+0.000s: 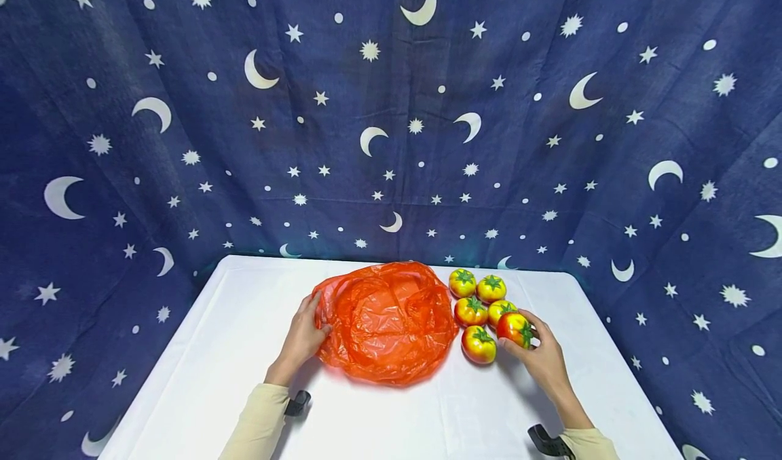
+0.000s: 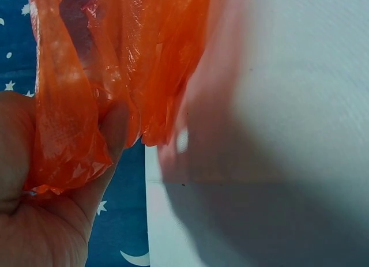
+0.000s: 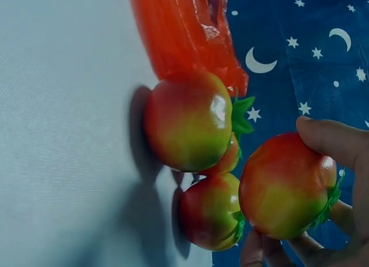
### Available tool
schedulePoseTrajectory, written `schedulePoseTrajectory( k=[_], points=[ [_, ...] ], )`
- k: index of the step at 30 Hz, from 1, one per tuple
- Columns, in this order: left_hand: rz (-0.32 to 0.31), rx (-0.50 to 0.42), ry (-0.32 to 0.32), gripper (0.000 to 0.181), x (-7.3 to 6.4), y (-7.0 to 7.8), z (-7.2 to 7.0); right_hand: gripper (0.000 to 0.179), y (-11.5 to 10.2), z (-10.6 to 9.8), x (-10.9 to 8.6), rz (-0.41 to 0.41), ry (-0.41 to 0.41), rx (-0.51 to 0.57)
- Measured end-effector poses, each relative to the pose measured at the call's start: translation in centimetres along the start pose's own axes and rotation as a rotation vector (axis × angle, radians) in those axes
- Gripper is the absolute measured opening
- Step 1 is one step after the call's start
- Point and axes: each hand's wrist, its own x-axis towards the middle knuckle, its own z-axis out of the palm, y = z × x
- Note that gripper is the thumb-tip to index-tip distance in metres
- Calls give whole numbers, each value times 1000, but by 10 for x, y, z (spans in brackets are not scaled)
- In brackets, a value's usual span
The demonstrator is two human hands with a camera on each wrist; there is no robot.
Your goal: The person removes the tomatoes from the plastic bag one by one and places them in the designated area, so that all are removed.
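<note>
A thin orange-red plastic bag (image 1: 391,324) lies spread on the white table, its mouth facing up. My left hand (image 1: 303,334) pinches the bag's left edge; in the left wrist view the film (image 2: 69,123) passes between thumb and fingers. My right hand (image 1: 544,355) holds a red-yellow tomato (image 1: 514,329) with a green leafy top, raised off the table. In the right wrist view thumb and fingers surround this tomato (image 3: 285,189). Just beside it, several similar tomatoes (image 1: 478,345) stand by the bag's right side, one partly hidden behind the held one.
The white table (image 1: 379,419) reaches back to a dark blue curtain (image 1: 342,195) printed with moons and stars. Black bands (image 1: 297,404) sit on both wrists, next to light sleeves (image 1: 256,423).
</note>
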Motion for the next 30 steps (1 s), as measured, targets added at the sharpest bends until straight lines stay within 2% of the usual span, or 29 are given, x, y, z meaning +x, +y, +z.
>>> schedulePoseTrajectory(
  k=[17,30],
  points=[
    [8,2,10,81,0,0,0,85,20,6,-5,147,-91,17],
    [23,16,28,82,-2,-1,-2,83,26,13,0,147,-111,-39]
  ],
)
